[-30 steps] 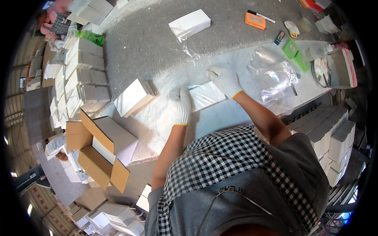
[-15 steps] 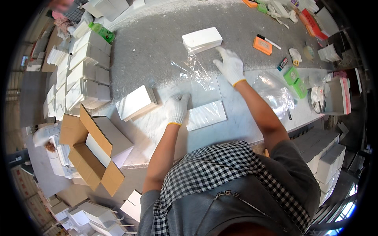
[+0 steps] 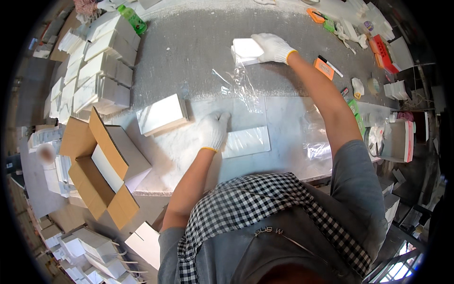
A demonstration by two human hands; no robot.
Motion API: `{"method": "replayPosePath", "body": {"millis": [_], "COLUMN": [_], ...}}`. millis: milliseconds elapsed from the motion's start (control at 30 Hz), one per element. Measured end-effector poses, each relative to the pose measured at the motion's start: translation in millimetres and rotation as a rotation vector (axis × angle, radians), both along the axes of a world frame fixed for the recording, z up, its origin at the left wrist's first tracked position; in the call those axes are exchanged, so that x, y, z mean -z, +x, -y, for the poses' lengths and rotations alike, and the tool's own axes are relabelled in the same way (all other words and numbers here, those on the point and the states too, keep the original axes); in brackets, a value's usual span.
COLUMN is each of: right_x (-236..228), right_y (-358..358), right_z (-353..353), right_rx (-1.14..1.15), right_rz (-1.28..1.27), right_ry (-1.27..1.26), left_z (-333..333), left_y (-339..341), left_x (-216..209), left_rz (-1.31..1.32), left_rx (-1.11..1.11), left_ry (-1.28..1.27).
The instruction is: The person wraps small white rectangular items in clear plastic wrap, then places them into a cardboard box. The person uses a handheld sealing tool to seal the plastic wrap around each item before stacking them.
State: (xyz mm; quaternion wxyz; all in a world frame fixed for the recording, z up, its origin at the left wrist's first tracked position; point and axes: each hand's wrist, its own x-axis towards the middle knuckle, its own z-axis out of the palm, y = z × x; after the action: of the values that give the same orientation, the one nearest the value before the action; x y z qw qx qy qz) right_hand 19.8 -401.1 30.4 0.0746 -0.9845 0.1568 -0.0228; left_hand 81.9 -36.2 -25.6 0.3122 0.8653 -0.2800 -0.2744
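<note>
My right hand (image 3: 273, 48), in a white knit glove, is stretched to the far middle of the bench. Its fingers wrap round the right end of a small stack of white tiles (image 3: 247, 49). Crinkled clear plastic film (image 3: 243, 85) trails from that stack towards me. My left hand (image 3: 214, 130), gloved too, rests on the pale marble slab with its fingers curled; what they hold, if anything, is hidden. Just right of it lies a flat white tile piece (image 3: 247, 142) under shiny clear film. Left of that hand sits another stack of marble-look tiles (image 3: 162, 114).
An open cardboard box (image 3: 101, 173) stands at the left edge. Tall tile stacks (image 3: 106, 71) and a green bottle (image 3: 132, 20) are behind it. To the right lie clear plastic bags (image 3: 316, 142), an orange box (image 3: 324, 69), a marker (image 3: 331, 65) and an open carton (image 3: 398, 139).
My right hand has moved forward and left from open above the bench to grasp the far tile stack. My left hand stays about where it was. The whole view has shifted slightly.
</note>
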Motion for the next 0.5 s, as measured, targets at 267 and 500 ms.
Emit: {"method": "replayPosePath", "body": {"millis": [267, 500], "right_x": [-2.0, -41.9], "right_y": [-55.8, -126.2], "right_z": [-37.3, -159.5], "right_rx": [0.425, 0.196], "right_rz": [0.284, 0.241], "right_ry": [0.261, 0.314], "left_z": [1.1, 8.1], "left_y": [4.7, 23.2], "left_x": [14.1, 17.4], "left_rz": [-0.025, -0.078], "left_rx": [0.035, 0.098], "left_ry": [-0.061, 0.026]}}
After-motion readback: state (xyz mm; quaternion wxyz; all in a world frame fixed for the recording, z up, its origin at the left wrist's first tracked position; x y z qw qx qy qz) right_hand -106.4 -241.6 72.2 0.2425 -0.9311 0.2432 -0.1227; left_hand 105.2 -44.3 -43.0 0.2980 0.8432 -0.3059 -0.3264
